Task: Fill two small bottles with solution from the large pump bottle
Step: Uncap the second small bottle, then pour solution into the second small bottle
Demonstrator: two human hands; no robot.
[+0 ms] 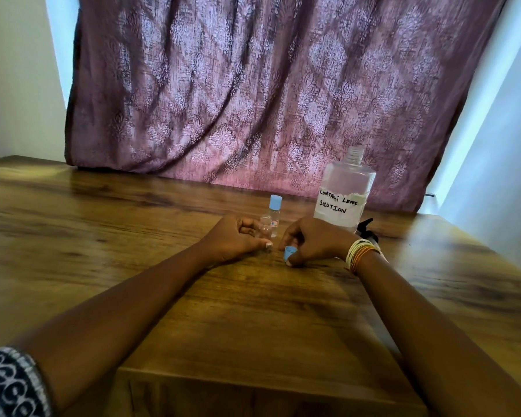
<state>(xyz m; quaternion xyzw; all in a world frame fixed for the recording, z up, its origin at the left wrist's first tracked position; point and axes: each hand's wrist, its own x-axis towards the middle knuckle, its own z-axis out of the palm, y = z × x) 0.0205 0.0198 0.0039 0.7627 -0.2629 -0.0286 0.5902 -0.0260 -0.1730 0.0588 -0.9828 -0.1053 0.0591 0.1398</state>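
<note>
Just left of the big bottle (343, 194), left hand (238, 239) grips an uncapped vial (264, 227), right hand (310, 242) pinches its cap (290, 252); next, probably filling.

A home room: patterned mauve curtain (268, 94) behind wood-grain table (103, 236).

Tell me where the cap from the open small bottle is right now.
The blue cap is pinched in the right hand, low over the wooden table, just right of the uncapped small bottle that the left hand holds.
</note>
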